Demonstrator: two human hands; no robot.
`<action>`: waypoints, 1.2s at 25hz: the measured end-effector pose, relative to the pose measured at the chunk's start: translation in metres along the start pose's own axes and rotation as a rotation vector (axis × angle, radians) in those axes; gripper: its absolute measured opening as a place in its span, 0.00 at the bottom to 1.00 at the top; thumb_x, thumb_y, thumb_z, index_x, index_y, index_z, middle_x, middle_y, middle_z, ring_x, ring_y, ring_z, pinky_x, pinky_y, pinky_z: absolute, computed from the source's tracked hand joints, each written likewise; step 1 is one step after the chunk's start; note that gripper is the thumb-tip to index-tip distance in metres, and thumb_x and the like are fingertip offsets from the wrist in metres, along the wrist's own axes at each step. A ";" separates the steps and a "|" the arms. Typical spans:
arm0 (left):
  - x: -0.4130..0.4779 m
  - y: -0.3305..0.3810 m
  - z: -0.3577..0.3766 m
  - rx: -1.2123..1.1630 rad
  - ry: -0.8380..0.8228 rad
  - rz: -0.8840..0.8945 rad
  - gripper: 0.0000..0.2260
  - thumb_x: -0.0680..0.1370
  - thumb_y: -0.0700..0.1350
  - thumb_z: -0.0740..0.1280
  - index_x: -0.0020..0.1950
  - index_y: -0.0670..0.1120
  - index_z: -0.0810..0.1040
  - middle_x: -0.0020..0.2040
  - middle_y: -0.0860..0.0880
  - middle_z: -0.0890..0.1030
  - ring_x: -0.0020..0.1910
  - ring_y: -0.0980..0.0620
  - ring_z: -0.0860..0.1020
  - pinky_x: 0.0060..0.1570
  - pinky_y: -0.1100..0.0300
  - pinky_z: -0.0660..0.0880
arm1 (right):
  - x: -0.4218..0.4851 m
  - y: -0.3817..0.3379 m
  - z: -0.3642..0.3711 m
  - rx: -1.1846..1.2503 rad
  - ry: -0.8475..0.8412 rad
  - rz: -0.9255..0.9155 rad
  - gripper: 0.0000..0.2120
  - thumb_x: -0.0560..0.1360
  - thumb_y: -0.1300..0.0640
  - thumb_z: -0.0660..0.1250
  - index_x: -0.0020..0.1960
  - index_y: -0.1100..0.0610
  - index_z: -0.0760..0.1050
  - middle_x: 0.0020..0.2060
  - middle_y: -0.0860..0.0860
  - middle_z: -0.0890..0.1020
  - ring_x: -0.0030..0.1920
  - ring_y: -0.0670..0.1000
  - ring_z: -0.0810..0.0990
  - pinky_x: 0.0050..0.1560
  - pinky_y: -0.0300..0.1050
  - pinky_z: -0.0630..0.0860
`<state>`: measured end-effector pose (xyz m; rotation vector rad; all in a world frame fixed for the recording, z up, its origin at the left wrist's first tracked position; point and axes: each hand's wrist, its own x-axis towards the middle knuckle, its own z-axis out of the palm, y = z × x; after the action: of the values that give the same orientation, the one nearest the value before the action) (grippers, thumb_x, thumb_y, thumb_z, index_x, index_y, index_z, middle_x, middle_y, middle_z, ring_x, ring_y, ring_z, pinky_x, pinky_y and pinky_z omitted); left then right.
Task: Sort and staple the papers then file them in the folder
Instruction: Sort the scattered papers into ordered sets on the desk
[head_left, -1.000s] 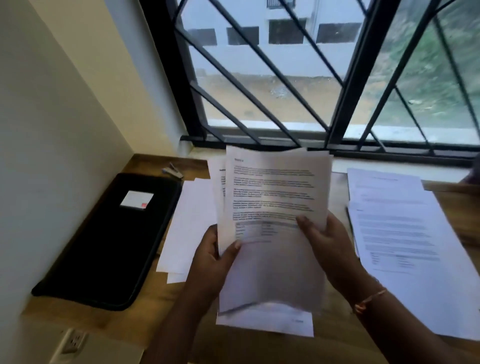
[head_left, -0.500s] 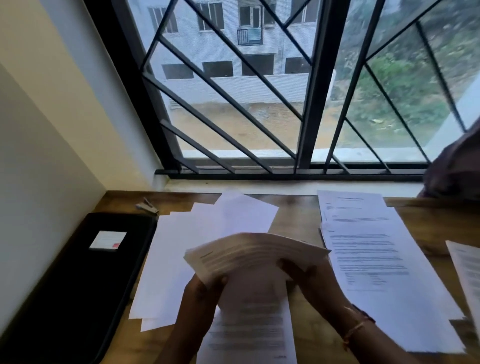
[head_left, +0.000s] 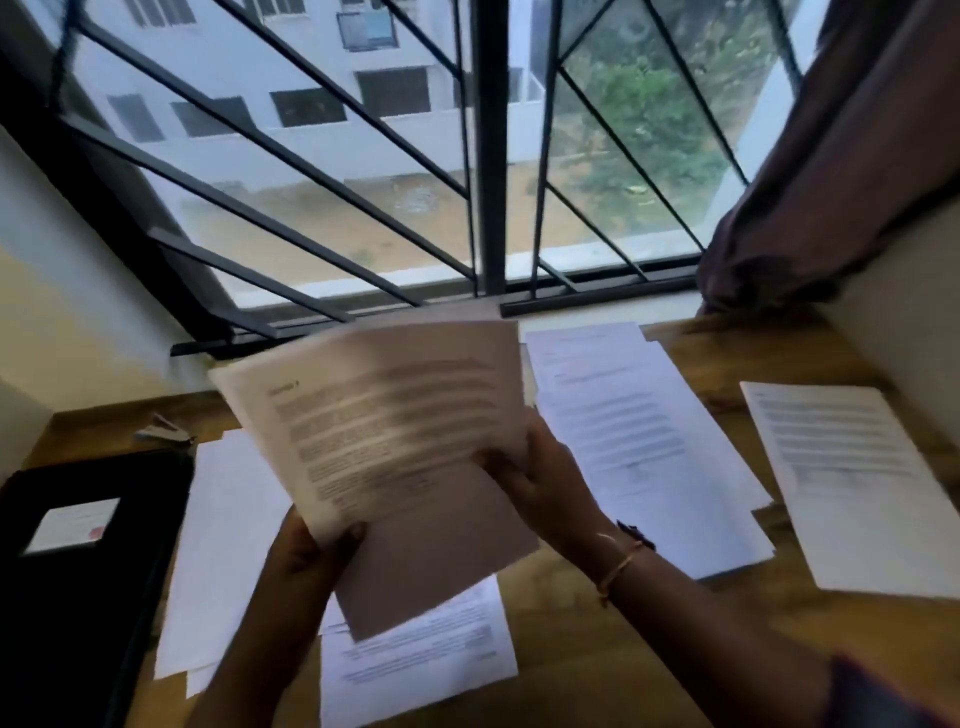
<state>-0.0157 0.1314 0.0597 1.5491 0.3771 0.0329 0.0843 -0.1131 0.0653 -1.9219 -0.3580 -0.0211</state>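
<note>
- The papers (head_left: 384, 431) were held tilted at frame centre, likely for sorting.
- Their edges were pinched by the left hand (head_left: 311, 556) and right hand (head_left: 540, 478), both curled.
- The folder (head_left: 78, 597) lay closed, lower left.

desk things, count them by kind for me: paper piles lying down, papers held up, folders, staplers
paper piles lying on the desk: 4
held bundle of papers: 1
black folder: 1
stapler: 1
total: 7
</note>
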 end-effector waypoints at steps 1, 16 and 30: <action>-0.001 0.002 0.010 -0.033 -0.055 -0.037 0.21 0.78 0.46 0.70 0.71 0.55 0.74 0.63 0.52 0.82 0.61 0.49 0.81 0.58 0.44 0.79 | -0.004 0.003 -0.008 -0.022 -0.018 0.017 0.21 0.79 0.42 0.65 0.65 0.54 0.72 0.53 0.42 0.81 0.50 0.44 0.82 0.45 0.42 0.79; -0.006 -0.064 0.248 0.454 -0.154 -0.228 0.19 0.79 0.53 0.64 0.70 0.54 0.70 0.64 0.57 0.79 0.61 0.53 0.78 0.64 0.49 0.75 | -0.061 0.159 -0.173 -0.250 0.124 0.621 0.14 0.83 0.55 0.65 0.66 0.60 0.74 0.62 0.56 0.81 0.62 0.60 0.80 0.55 0.43 0.71; -0.004 -0.075 0.281 0.429 0.142 -0.236 0.17 0.81 0.43 0.66 0.67 0.56 0.71 0.50 0.64 0.79 0.49 0.63 0.79 0.42 0.67 0.75 | -0.039 0.174 -0.198 -0.389 0.024 0.425 0.16 0.81 0.50 0.68 0.67 0.53 0.76 0.58 0.52 0.84 0.56 0.57 0.82 0.58 0.58 0.82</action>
<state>0.0364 -0.1432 -0.0192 1.9196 0.7129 -0.1299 0.1229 -0.3606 -0.0253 -2.3468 0.0855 0.1784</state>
